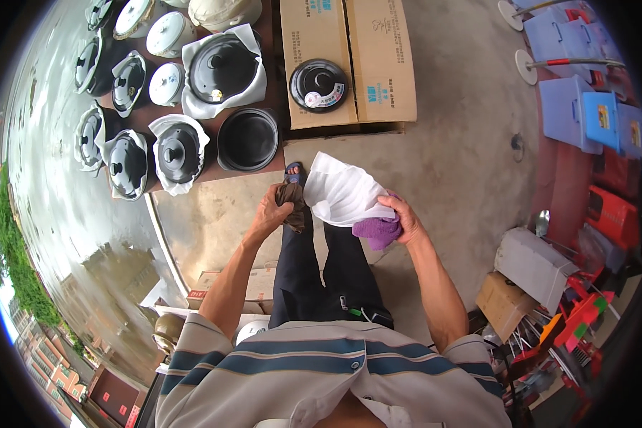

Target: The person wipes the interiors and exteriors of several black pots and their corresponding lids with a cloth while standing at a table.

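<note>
My left hand (274, 209) grips a crumpled dark brown cloth (293, 207). In my right hand (402, 219) are a purple towel (377, 231) and a white foam sheet (342, 190), the sheet pinched under the thumb and spreading towards my left hand. Ahead, on a cardboard box (385, 64), lies a black pot lid (319, 85) bearing a label. An uncovered black pot (247, 140) stands at the near right corner of the table. Beside it is a black lidded pot (179, 152) with white wrapping between pot and lid.
Several more black and white lidded pots, one of them a large black pot (222, 67), fill the brown table (235, 175). Blue plastic bins (567, 112) and red stools (612, 216) stand at the right. Nearer are a brown carton (505, 302) and stacked goods. Another carton (259, 283) lies behind my left forearm.
</note>
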